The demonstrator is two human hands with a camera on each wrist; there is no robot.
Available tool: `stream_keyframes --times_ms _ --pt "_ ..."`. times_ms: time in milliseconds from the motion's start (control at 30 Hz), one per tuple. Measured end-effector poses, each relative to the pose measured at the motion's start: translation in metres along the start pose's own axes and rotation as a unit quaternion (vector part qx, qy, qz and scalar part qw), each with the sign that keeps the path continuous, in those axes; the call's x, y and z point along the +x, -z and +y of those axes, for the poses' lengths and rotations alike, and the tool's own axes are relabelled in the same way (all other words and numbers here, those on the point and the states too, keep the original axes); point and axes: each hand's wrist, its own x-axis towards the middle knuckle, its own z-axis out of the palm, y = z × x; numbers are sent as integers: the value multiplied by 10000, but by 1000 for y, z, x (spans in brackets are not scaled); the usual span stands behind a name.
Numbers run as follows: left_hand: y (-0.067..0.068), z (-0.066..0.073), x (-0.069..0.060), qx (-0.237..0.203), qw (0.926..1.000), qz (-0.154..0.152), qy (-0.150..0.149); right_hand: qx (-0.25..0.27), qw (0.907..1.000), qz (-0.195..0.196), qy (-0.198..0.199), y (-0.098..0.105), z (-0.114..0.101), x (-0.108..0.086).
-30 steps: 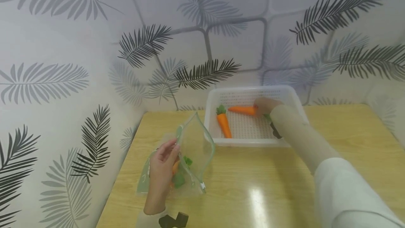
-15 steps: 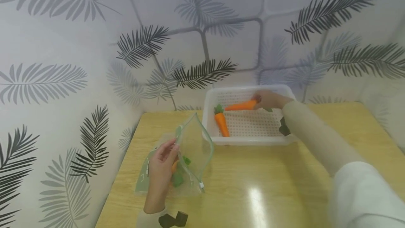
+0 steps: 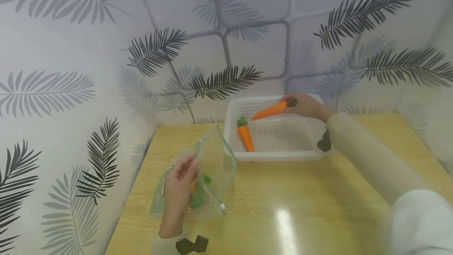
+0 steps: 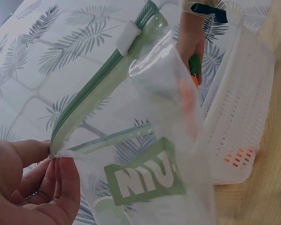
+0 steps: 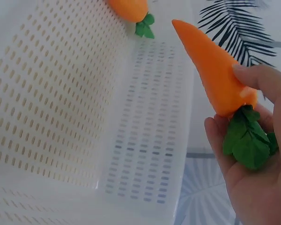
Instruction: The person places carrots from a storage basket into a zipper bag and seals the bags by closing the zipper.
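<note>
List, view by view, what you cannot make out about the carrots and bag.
Head: how many things are in the bag, blurred and partly behind the left hand.
Head: leaves of the held carrot, behind the right hand.
Right wrist: tip of the other carrot, cut off at the top.
Left wrist: the bag's bottom, cut off below.

The clear bag [image 4: 166, 110] bears a green patch [image 4: 145, 172]; its white letters [image 4: 132, 183] read "NIU".
</note>
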Motion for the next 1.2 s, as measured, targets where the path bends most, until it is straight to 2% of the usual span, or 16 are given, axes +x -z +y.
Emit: stream_keyframes --times_ms 167,367,633,900,1000,1200 --pt "1 1 0 -63 10000 -24 -20 253 9992 249 187 5 -13 -12" --pt "3 1 1 -69 9999 -84 -112 306 9977 434 426 8 -41 -33" --pt "2 0 2 -184 9997 -93 -91 510 9925 614 921 8 -82 -58" --pt "1 0 2 -138 9998 -118 -96 714 9774 679 1868 8 -145 -87" --pt "0 0 2 -144 9997 -150 -116 686 9707 668 2203 3 -152 -88" --pt "-2 1 2 -86 9999 -100 -7 577 9660 536 2462 -13 -141 -79"
